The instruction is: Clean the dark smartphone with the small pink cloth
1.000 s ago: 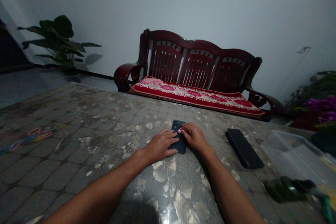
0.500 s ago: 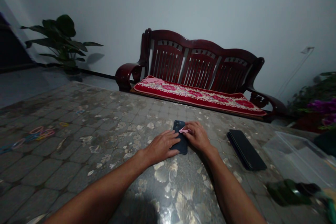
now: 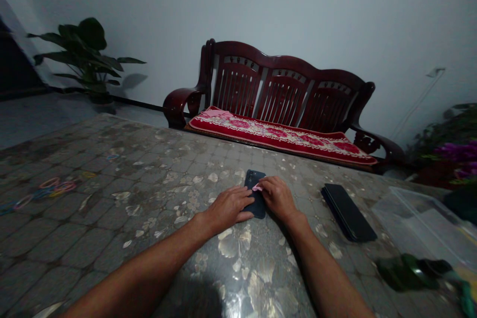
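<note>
A dark blue smartphone (image 3: 258, 207) lies face down on the table, its camera end pointing away from me. My left hand (image 3: 231, 203) holds it from the left, fingers laid across its back and thumb near its lower edge. On the other side, my right hand (image 3: 278, 196) pinches a small pink cloth (image 3: 257, 187) against the phone's back, just below the cameras. Most of the cloth is hidden by my fingers.
Right of my hands lies a black folding case (image 3: 350, 213), beside a clear plastic box (image 3: 421, 223) and a dark green bottle-like object (image 3: 408, 273). Coloured bands (image 3: 55, 187) lie on the left of the patterned table (image 3: 93, 218). A wooden bench (image 3: 279, 94) stands behind.
My right hand has shifted slightly left and down across the phone's back with the pink cloth. My left hand and the phone stay nearly in place.
</note>
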Demonstrator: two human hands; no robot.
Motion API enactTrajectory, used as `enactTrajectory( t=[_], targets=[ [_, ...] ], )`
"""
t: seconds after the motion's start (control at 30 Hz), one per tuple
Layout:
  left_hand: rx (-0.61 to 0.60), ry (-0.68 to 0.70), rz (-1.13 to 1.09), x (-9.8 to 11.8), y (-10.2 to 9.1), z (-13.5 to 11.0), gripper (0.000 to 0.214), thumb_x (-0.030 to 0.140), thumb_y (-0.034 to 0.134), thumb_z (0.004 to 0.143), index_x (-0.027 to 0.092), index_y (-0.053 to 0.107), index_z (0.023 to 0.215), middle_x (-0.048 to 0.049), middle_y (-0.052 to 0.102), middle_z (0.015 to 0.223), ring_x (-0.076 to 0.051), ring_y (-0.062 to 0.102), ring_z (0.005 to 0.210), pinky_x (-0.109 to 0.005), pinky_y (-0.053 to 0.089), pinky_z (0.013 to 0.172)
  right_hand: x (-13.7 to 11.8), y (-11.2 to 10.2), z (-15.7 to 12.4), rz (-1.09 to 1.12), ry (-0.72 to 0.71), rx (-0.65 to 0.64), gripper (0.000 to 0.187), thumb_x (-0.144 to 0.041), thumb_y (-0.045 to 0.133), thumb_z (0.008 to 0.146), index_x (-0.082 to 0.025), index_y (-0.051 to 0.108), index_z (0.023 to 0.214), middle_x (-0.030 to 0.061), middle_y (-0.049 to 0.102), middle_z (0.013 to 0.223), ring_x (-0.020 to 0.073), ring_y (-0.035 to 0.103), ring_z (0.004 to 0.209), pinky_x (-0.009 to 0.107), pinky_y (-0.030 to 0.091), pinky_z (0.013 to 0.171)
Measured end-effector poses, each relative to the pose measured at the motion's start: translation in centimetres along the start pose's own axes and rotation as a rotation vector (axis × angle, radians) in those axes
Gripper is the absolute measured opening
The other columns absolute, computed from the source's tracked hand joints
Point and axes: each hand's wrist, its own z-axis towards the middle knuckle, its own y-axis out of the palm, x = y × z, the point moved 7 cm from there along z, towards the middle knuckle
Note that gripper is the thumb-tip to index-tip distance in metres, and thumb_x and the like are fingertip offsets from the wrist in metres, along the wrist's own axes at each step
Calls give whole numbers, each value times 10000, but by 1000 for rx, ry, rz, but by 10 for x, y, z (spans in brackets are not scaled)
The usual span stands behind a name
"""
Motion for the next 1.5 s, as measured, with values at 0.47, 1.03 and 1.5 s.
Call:
enactTrajectory(
  t=[0.47, 1.03, 1.5],
  targets=[
    [-3, 2, -38, 6, -1, 0, 220, 286, 741, 870, 178, 715, 1060, -85, 726, 1183, -250, 659, 1174, -349, 510, 1034, -20, 9, 20, -155, 13, -141, 191, -218, 560, 973, -218, 747, 937, 46, 669, 877, 190, 573, 877, 309, 330, 785],
    [-21, -30, -41, 3, 2, 0, 230, 300, 724, 883, 177, 726, 1077, -96, 716, 1225, -261, 635, 1220, -365, 491, 1065, -17, 2, 15, -134, 33, -149, 202, -185, 540, 965, -211, 740, 953, 51, 645, 877, 188, 560, 844, 310, 328, 763],
    [-24, -41, -18, 2, 3, -1, 302, 298, 725, 882, 164, 721, 1152, -123, 690, 1281, -292, 615, 1255, -409, 509, 1059, -5, 4, 8, -196, 140, -121, 224, -179, 531, 978, -233, 745, 1019, 58, 651, 897, 203, 557, 889, 308, 352, 791]
  ],
)
